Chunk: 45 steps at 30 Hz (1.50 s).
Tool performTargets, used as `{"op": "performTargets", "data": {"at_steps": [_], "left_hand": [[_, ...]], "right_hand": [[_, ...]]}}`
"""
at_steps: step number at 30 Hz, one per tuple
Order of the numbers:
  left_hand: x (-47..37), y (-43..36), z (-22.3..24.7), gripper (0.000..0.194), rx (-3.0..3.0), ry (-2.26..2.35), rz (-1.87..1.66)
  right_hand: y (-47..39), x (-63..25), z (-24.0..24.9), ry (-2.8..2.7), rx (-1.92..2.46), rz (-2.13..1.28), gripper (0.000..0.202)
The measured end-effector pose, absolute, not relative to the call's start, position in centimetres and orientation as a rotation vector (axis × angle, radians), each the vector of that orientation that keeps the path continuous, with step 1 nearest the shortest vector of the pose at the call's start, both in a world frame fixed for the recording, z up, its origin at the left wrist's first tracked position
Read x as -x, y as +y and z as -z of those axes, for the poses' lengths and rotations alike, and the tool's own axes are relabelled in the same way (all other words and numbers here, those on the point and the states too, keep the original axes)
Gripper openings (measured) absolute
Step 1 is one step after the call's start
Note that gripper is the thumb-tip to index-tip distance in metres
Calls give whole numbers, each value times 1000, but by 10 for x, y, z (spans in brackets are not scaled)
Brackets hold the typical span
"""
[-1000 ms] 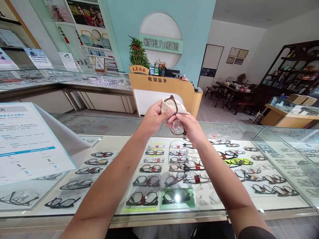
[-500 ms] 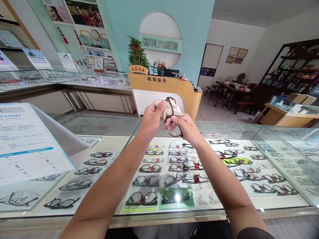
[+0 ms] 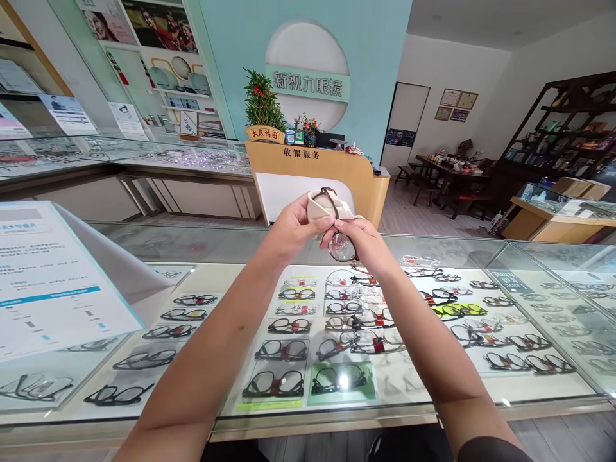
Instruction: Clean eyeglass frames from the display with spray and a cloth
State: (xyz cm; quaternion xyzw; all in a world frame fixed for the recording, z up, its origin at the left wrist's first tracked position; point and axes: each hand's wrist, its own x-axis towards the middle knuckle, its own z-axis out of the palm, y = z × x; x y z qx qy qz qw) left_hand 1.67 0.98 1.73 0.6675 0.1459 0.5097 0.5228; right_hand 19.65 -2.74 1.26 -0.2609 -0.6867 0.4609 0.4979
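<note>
The left hand (image 3: pixel 294 228) has its grip clamped on a pale cloth (image 3: pixel 345 208). The right hand (image 3: pixel 363 240) has its grip closed on the dark-framed glasses (image 3: pixel 342 247), near their bridge. These glasses are in the air above the surface (image 3: pixel 332 428), turned on end, one lens over the other. Such a position probably leaves both faces of a lens reachable, and the cloth, around the upper lens, perhaps shields it from bare fingers. The surface is a glass showcase; inside it, rows of spectacles (image 3: pixel 274 385) lie, it seems, for easy viewing. A printed card (image 3: pixel 52 276) leans at the left. Farther away are a plant (image 3: pixel 262 99), a blue-green wall (image 3: pixel 375 58) and dark shelves (image 3: pixel 558 138).
</note>
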Motion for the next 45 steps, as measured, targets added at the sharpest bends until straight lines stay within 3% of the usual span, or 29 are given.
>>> {"op": "performTargets", "data": {"at_steps": [11, 22, 26, 34, 45], "left_hand": [[-33, 4, -12, 50, -1512, 397, -1466], [-8, 11, -18, 44, -1602, 260, -1168], [-18, 9, -16, 55, -1612, 313, -1269], [-36, -3, -13, 51, -1445, 493, -1554], [-29, 12, -18, 43, -1275, 387, -1584]], "right_hand": [[-29, -198, -13, -1728, 659, -1111, 50], [-23, -204, -10, -1574, 593, -1233, 45], [-22, -201, -9, -1597, 605, -1191, 48], [-26, -186, -4, -1781, 596, -1079, 59], [-29, -199, -12, -1629, 584, -1047, 47]]}}
